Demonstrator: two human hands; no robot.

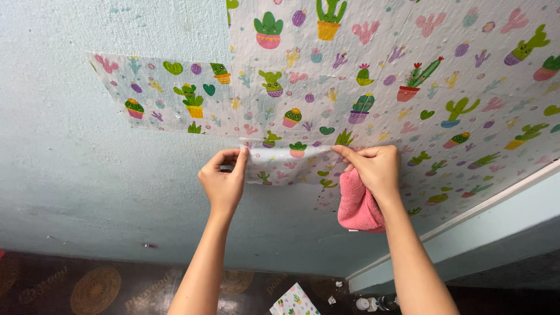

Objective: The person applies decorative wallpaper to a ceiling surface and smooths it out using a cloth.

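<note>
— So, what have the hands got hold of in the head view?

— A small piece of cactus-print paper (pixel 290 165), thin and slightly crumpled, pressed up against a rough, pale blue wall (pixel 70 163). The left hand (pixel 223 182) pinches its upper left corner, fingers (pixel 240 156) closed on the edge. The right hand (pixel 376 169) pinches the upper right corner between thumb and forefinger.

— Anything else in the right hand?

— Yes, a pink cloth (pixel 357 207), soft and nubby like microfibre, bunched into a rounded wad under the curled lower fingers and hanging just below the palm.

— And around the fingers?

— Just above the fingertips runs the lower edge of the wallpaper sheets (pixel 373 70) already stuck to the wall: matte, pebbled from the plaster beneath, printed with green cacti in coloured pots, hearts and pink shapes. One rectangular sheet juts out beyond the left fingers; larger ones spread above and past the right fingers, with faint straight seams between them.

— Below the wrists?

— A dark floor (pixel 116 286) with round woven-look patterns, a scrap of printed paper (pixel 293 301) lying between the forearms, and a pale blue ledge (pixel 466 233) slanting away beside the right forearm.
</note>
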